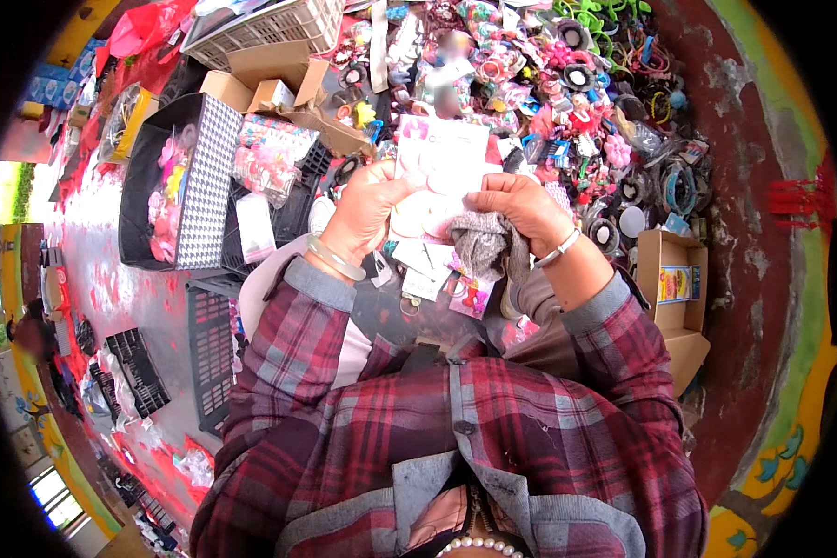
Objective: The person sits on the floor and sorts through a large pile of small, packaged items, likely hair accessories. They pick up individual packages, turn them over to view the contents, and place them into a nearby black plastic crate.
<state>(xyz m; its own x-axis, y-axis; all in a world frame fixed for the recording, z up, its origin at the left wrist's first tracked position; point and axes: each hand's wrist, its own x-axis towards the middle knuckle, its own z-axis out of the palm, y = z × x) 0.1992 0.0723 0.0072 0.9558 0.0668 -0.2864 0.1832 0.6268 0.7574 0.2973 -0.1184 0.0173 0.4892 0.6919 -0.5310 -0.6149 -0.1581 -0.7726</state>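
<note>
A white card package (445,149) with pale pink round pads is held up between my hands. My left hand (367,206) pinches its left edge between thumb and fingers. On the right edge, the thumb and fingers of my right hand (525,209) are closed. A grey, fuzzy knitted piece (481,244) hangs below my right hand, against its palm; how it is held is hidden. Under the package, several small carded items lie by my lap, among them a white card (425,282) and a pink-purple card (471,296).
A heap of hair ties and small trinkets (581,121) spreads ahead. To the left are a houndstooth-patterned box (205,186), an opened cardboard box (293,79), a pale crate (270,33) and a black crate (212,353). An open cardboard box (674,321) stands at right.
</note>
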